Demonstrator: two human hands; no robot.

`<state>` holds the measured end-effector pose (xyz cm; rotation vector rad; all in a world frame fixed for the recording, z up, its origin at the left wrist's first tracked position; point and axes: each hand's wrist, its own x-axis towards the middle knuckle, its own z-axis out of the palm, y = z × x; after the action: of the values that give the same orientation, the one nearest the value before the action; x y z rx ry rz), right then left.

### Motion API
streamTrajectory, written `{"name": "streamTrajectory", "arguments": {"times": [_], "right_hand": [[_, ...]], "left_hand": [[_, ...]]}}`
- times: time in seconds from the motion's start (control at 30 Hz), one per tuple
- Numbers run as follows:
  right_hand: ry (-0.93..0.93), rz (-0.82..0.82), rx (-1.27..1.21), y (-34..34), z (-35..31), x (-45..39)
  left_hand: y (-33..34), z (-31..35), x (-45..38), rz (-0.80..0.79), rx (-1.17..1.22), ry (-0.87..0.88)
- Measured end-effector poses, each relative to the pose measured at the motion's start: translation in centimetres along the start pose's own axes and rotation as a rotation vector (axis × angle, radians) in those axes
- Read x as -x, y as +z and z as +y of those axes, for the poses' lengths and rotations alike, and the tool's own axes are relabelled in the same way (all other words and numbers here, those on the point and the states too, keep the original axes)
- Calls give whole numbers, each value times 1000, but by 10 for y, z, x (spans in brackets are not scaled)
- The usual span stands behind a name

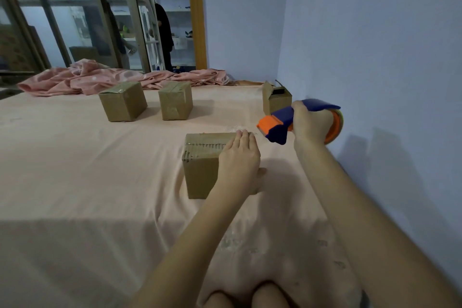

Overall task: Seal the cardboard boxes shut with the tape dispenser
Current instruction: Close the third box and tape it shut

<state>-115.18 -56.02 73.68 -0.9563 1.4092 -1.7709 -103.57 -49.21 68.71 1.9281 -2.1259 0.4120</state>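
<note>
A small cardboard box stands on the pink sheet in front of me, with tape along its top. My left hand lies flat on the box's top right part, fingers straight, thumb down its right side. My right hand grips the blue and orange tape dispenser in the air just right of the box, its orange nose pointing left toward the box's far right corner. Two taped boxes stand farther back. An open box sits by the wall.
The bed sheet covers the whole surface. A crumpled pink blanket lies along the far edge. The blue wall runs close on the right. Two people stand beyond the glass doors at the back left. My knees show at the bottom.
</note>
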Motion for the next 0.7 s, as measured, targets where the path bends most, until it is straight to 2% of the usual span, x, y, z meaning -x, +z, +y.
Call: {"name": "streamTrajectory", "arguments": {"times": [0.2,0.4,0.5,0.7], "right_hand": [[-28,22,5,2,-4,0],[40,41,-30,4,-5,-1],[-7,50,0,9,-11,-4],[-166,-11,231,6,-9,-5]], "left_hand": [[1,0,0,4,0,-6],[2,0,1,16,4,-3],[2,0,1,12,9,-2],[5,-1,-1,13,8,-1]]}}
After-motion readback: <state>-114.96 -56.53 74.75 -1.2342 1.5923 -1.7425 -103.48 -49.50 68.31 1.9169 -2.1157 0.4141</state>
